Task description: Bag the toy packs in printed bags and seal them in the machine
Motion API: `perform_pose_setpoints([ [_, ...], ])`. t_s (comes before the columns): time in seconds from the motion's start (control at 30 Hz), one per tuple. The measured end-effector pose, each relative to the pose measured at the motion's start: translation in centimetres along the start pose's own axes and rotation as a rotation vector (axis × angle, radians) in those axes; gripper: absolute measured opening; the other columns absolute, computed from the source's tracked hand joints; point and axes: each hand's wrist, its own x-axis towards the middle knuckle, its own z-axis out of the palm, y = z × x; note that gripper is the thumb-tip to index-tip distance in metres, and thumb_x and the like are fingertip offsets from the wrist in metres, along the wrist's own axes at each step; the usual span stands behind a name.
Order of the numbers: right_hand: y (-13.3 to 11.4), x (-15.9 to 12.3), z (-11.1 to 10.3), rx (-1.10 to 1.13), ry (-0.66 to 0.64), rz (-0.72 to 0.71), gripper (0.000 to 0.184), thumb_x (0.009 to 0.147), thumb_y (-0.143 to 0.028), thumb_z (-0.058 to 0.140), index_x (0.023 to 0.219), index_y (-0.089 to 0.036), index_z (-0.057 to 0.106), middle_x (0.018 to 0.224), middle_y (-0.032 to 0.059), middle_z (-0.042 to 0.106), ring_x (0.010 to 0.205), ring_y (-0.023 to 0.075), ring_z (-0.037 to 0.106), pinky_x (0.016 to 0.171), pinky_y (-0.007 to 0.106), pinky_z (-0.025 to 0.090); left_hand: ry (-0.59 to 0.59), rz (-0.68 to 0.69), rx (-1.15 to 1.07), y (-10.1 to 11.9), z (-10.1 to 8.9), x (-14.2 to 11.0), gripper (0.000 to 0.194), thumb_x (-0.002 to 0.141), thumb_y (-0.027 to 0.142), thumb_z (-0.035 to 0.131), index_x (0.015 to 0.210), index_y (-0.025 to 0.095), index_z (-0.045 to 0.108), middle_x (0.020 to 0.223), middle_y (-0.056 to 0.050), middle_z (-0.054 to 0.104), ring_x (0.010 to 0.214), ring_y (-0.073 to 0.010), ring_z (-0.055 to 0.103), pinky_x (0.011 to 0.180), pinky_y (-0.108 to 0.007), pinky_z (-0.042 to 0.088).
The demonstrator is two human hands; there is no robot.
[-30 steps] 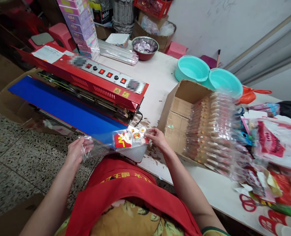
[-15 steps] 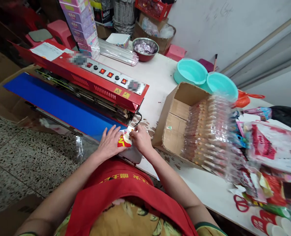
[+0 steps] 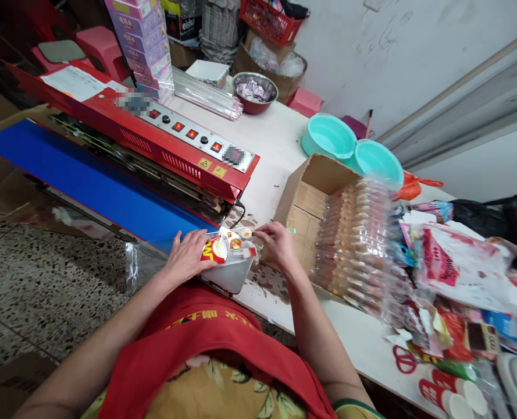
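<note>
In front of my apron lies a clear plastic bag (image 3: 147, 253) containing a red-and-yellow printed piece (image 3: 207, 250) and several small food-like pieces (image 3: 236, 244). My left hand (image 3: 187, 256) rests on the bag with its fingers stretched out, beside the printed piece. At the bag's right end, my right hand (image 3: 278, 241) is closed in a pinch on the plastic edge. Beneath the bag sits a pale grey container (image 3: 231, 276). Just beyond both hands is the near end of a blue conveyor belt (image 3: 96, 180).
A red sealing machine (image 3: 162, 137) with lit switches runs along the belt. To the right, a cardboard box (image 3: 299, 195) holds several filled clear packs (image 3: 354, 238). Turquoise basins (image 3: 328, 137), a steel bowl (image 3: 255, 93), red-handled scissors (image 3: 404, 359) and paper cups (image 3: 441, 398) share the table.
My right hand has moved right, from the printed piece to the bag's edge, uncovering the small food-like pieces. My left hand stays on the bag. The camera view has shifted slightly.
</note>
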Motion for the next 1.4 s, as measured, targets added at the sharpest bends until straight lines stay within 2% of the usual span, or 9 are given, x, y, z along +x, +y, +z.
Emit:
perform_pose_setpoints([
  [0.13,2.7,-0.2,-1.2,0.089,-0.004,0.028,0.011,0.077,-0.029,0.067,0.071,-0.019,0.070,0.077,0.0041,0.064,0.073,0.0178,0.059,0.069,0.030,0.045,-0.002,-0.001,0.005,0.0,0.0,0.1,0.053,0.077,0.052,0.066,0.120,0.023,0.056,0.142,-0.012,0.049,0.133,-0.0337,0.040,0.111,-0.064,0.014],
  [0.37,4.2,-0.4,2.4,0.024,-0.009,0.130,0.004,0.072,-0.024,0.069,0.072,-0.019,0.068,0.081,0.0020,0.061,0.068,0.0154,0.056,0.065,0.028,0.043,-0.034,-0.012,0.040,0.3,-0.1,0.0,0.055,0.078,0.053,0.066,0.123,0.023,0.055,0.143,-0.012,0.049,0.137,-0.0341,0.032,0.111,-0.065,0.011],
  [0.47,4.8,-0.7,2.9,0.207,0.038,0.208,0.026,0.066,-0.033,0.076,0.084,-0.018,0.065,0.086,0.0035,0.064,0.071,0.0167,0.057,0.065,0.029,0.046,-0.037,0.000,0.042,0.3,-0.7,0.0,0.062,0.080,0.054,0.063,0.132,0.025,0.049,0.146,-0.012,0.043,0.138,-0.0339,0.030,0.111,-0.064,0.011],
  [0.57,4.8,-1.8,3.1,0.332,0.119,0.218,0.054,0.066,-0.046,0.076,0.108,-0.018,0.061,0.113,0.0105,0.062,0.083,0.0195,0.060,0.070,0.032,0.050,-0.094,0.152,0.014,0.1,-1.9,1.0,0.059,0.087,0.050,0.055,0.140,0.031,0.041,0.149,-0.009,0.038,0.137,-0.0301,0.032,0.111,-0.056,0.023],
  [0.7,4.6,-3.5,3.6,0.283,0.063,0.211,0.056,0.069,-0.042,0.072,0.119,-0.018,0.060,0.116,0.0111,0.062,0.090,0.0215,0.060,0.083,0.038,0.050,-0.292,0.311,0.070,0.3,-3.3,3.9,0.035,0.084,0.036,0.060,0.119,0.036,0.061,0.134,-0.006,0.049,0.120,-0.0289,0.045,0.094,-0.042,0.041],
  [0.93,5.3,-3.9,4.1,0.263,0.079,0.194,0.055,0.071,-0.037,0.073,0.121,-0.019,0.062,0.108,0.0086,0.065,0.085,0.0202,0.059,0.085,0.038,0.048,-0.425,0.369,0.031,1.5,-3.7,7.2,0.012,0.075,0.025,0.065,0.086,0.026,0.067,0.124,-0.005,0.053,0.111,-0.0269,0.049,0.088,-0.036,0.042],
  [1.13,4.5,-4.3,3.6,0.315,0.055,0.127,0.055,0.076,-0.047,0.070,0.123,-0.021,0.063,0.117,0.0106,0.060,0.098,0.0220,0.058,0.079,0.034,0.050,-0.248,0.374,0.105,2.9,-3.6,7.5,0.011,0.083,0.029,0.060,0.088,0.026,0.070,0.132,-0.005,0.045,0.120,-0.0299,0.039,0.091,-0.044,0.039],
  [1.27,3.0,-4.6,3.6,0.314,0.003,0.024,0.055,0.069,-0.047,0.079,0.119,-0.026,0.066,0.121,0.0087,0.056,0.112,0.0233,0.053,0.088,0.035,0.047,-0.153,0.413,0.027,5.2,-2.9,7.9,0.012,0.084,0.030,0.060,0.088,0.025,0.070,0.127,-0.007,0.047,0.115,-0.0278,0.042,0.093,-0.045,0.039],
  [1.4,2.3,-3.9,4.0,0.409,-0.090,-0.027,0.034,0.071,-0.041,0.078,0.102,-0.027,0.074,0.113,0.0053,0.061,0.111,0.0208,0.054,0.097,0.036,0.042,-0.098,0.379,-0.199,6.4,-1.8,8.5,0.014,0.083,0.032,0.060,0.085,0.022,0.070,0.127,-0.007,0.048,0.117,-0.0269,0.045,0.100,-0.044,0.039],
])
